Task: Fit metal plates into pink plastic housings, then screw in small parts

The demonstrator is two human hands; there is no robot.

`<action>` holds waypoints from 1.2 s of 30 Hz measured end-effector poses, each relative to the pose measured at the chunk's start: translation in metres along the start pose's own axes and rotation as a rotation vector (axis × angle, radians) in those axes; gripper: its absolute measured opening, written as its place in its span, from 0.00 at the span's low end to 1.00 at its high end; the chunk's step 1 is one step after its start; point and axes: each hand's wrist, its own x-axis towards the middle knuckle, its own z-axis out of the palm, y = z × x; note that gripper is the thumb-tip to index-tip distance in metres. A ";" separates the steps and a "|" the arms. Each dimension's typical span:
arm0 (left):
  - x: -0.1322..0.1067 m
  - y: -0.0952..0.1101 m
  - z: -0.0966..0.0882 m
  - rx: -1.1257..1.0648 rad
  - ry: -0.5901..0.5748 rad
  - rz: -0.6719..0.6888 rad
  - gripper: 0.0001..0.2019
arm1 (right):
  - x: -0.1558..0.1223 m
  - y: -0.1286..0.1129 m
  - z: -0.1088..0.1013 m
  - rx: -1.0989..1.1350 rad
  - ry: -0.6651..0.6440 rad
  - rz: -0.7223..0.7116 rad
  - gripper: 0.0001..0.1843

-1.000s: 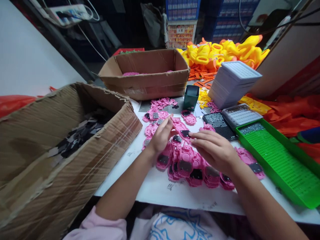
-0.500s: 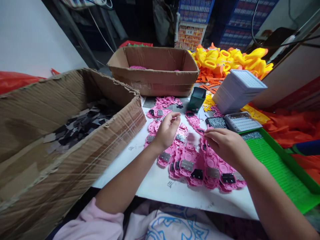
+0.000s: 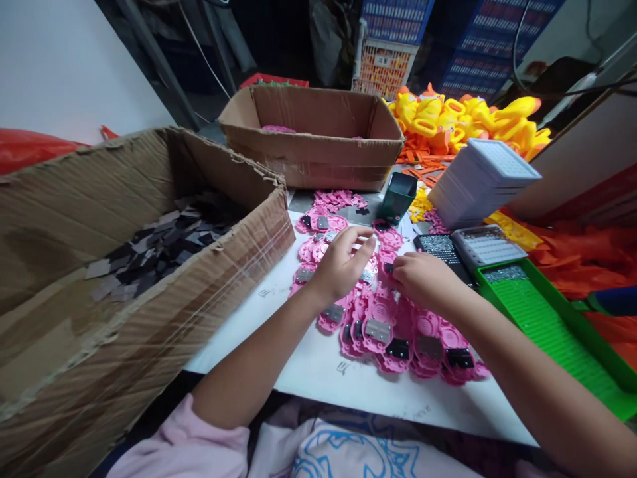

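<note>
Pink plastic toy casings [image 3: 381, 312] lie in overlapping rows on the white tabletop, many with a grey or black plate across one end. My right hand [image 3: 423, 275] is closed, its fingertips down at a small black plate [image 3: 388, 267] on one pink casing in the right-hand row. Its fingers partly hide that plate. Over the casings to the left hovers my left hand [image 3: 343, 262], its fingers curled toward the thumb. Whatever it may hold is hidden inside the fingers.
A large cardboard box [image 3: 239, 259] with loose dark and grey plates stands left; another carton [image 3: 313, 159] is behind. A green cup [image 3: 397, 199], a white tray stack [image 3: 480, 182], a black tray of small metal pieces [image 3: 442, 251] and a green tray [image 3: 552, 338] are right. Yellow toy parts [image 3: 448, 119] are heaped behind.
My right hand has moved left and slightly down onto a casing, bringing its fingertips closer to my left hand. The left hand has shifted a little right. The whole view has shifted slightly.
</note>
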 end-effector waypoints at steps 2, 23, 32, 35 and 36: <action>0.000 -0.001 0.000 0.029 -0.001 0.011 0.13 | 0.004 0.000 -0.001 0.006 -0.044 -0.013 0.11; 0.003 -0.003 -0.004 0.204 -0.015 0.088 0.07 | 0.067 0.068 -0.001 0.129 -0.122 0.301 0.11; 0.007 -0.001 -0.001 -0.595 -0.005 -0.453 0.08 | 0.038 0.059 -0.018 0.577 0.266 0.379 0.15; 0.010 0.001 -0.003 -0.965 -0.018 -0.699 0.19 | 0.030 0.049 -0.025 0.971 0.464 0.300 0.07; 0.010 0.002 -0.003 -1.031 -0.052 -0.763 0.23 | 0.027 0.046 -0.028 1.149 0.538 0.241 0.04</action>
